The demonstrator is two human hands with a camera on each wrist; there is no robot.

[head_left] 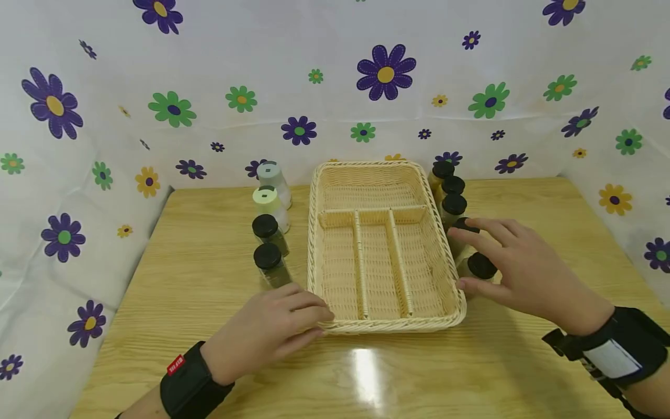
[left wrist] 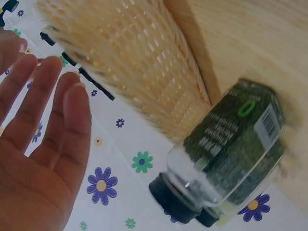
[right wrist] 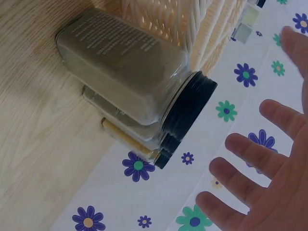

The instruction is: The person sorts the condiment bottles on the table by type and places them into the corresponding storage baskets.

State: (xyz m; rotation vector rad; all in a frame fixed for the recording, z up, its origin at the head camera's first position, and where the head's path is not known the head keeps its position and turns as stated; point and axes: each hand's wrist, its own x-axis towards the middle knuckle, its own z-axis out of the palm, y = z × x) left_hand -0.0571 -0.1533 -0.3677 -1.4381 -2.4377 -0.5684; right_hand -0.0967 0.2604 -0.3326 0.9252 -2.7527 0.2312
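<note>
My left hand (head_left: 272, 327) has its fingertips at the front left corner of a divided wicker basket (head_left: 389, 325). Close beyond that hand stands a black-capped spice jar (head_left: 269, 259), seen in the left wrist view as a jar of dried green herbs (left wrist: 231, 144). Over the basket's right side, my right hand (head_left: 531, 270) spreads its fingers and thumb around the nearest black-capped jar (head_left: 481, 266), with a gap showing between. The right wrist view shows that jar filled with grey-brown powder (right wrist: 125, 67), the fingers straight and apart from its lid (right wrist: 190, 103).
Left of the basket, another black-lidded jar (head_left: 267, 226), a yellow-lidded shaker (head_left: 268, 199) and a pale-lidded shaker (head_left: 271, 173) stand in a row. Several black-lidded jars (head_left: 453, 205) line its right side. A flowered cloth (head_left: 335, 87) hangs behind the wooden table (head_left: 209, 262).
</note>
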